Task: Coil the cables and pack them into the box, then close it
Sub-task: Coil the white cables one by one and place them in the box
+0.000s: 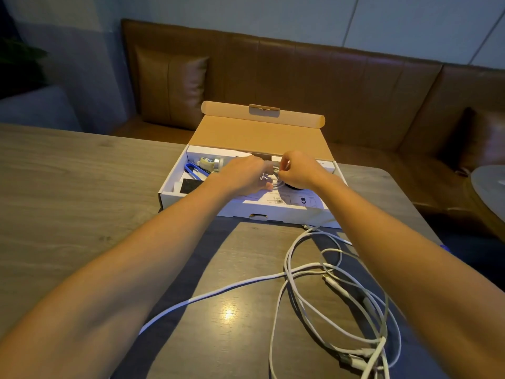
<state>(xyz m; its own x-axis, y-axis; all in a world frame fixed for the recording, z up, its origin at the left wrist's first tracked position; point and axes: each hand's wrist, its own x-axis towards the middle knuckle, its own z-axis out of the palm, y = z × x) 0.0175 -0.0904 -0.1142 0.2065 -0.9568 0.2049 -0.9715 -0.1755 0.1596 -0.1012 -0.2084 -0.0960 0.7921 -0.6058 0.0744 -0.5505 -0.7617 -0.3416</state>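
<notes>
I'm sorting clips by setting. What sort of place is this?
Probably a café or restaurant booth, though a lounge is possible: a brown padded bench runs along the wall with a matching cushion, a wood-grain table stands before it, and a second table shows at right.

Two bare arms fill the lower half of the view. The left arm (131,269) is uncovered from the bottom left corner of the view up to the wrist, long and slim, its surface smooth and even, with soft shade along its underside. The right arm (410,269) is bare likewise, from the right edge to the wrist, and a little blurred near that edge. The left hand (243,175) is bare, its broad back showing, knuckles only faint bumps. The right hand (299,170) is bare too, with knuckles and a thumb plain. The fingertips (284,162) are too small and blurred to tell nails or other detail.
</notes>
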